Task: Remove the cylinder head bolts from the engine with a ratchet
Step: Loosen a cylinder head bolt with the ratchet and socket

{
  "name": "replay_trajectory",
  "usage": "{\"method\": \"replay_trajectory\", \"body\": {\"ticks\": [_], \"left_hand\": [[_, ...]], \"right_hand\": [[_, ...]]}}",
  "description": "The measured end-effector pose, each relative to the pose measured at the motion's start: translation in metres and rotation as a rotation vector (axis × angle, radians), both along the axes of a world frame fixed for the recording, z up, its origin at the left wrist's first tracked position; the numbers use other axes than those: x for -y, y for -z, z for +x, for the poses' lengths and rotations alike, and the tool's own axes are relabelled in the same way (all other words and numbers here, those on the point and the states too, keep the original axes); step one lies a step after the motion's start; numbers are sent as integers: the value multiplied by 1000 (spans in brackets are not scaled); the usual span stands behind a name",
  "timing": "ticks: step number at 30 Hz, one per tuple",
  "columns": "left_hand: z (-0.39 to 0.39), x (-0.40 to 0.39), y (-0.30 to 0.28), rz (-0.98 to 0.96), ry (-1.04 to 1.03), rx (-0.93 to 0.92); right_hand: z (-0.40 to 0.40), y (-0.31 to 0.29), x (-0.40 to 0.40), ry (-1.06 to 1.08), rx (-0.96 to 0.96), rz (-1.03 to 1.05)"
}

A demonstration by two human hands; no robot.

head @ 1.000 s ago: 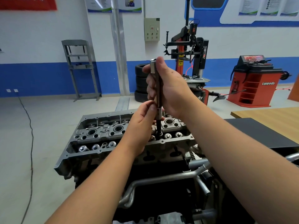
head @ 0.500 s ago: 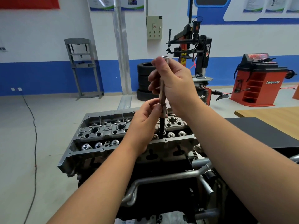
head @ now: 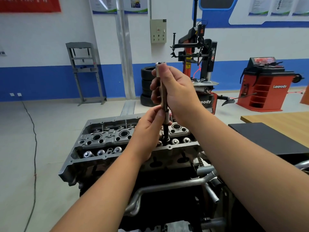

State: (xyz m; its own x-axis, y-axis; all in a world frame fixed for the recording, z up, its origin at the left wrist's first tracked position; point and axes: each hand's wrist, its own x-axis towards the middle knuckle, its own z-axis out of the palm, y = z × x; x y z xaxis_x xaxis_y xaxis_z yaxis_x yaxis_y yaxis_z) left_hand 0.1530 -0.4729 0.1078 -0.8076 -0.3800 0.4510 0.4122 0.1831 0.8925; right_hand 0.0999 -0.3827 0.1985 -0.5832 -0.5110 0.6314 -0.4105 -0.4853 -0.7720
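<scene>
Gripping the socket extension (head: pixel 162 91) higher, right hand (head: pixel 173 91) clamped, left hand (head: pixel 148 131) fingers pinching its lower shaft; engine (head: pixel 107 141) unmoved.

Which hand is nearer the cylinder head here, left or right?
Left. The left hand pinches the lower part of the extension bar, just above the cylinder head. The right hand grips the bar higher up, near its top end.

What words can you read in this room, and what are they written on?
"power": black column of the tyre changer.
"Lanpody": red wheel balancer.
"pody", start hidden behind the right hand: tyre changer base.
Red banner, wall posters, grey control box: too blurred.
</scene>
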Motion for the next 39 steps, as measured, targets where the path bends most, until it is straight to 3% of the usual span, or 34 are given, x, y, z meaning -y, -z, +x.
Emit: {"method": "replay_trajectory", "body": {"ticks": [3,12,18,25,32,39], "left_hand": [[0,-2,0,-23,-6,3],[-6,-3,1,-10,-86,-27],[-1,0,3,-42,-12,-17],[-3,-4,3,-82,-142,-51],[-1,-2,2,-103,-23,5],[-3,-5,2,-73,-88,-18]], "right_hand": [[0,-2,-1,-58,40,30],[-2,-1,-2,73,-63,-22],[-9,-8,-8,-230,154,60],[0,0,-3,77,-4,-19],[-2,-8,-11,-109,113,92],[1,5,-7,33,37,-51]]}}
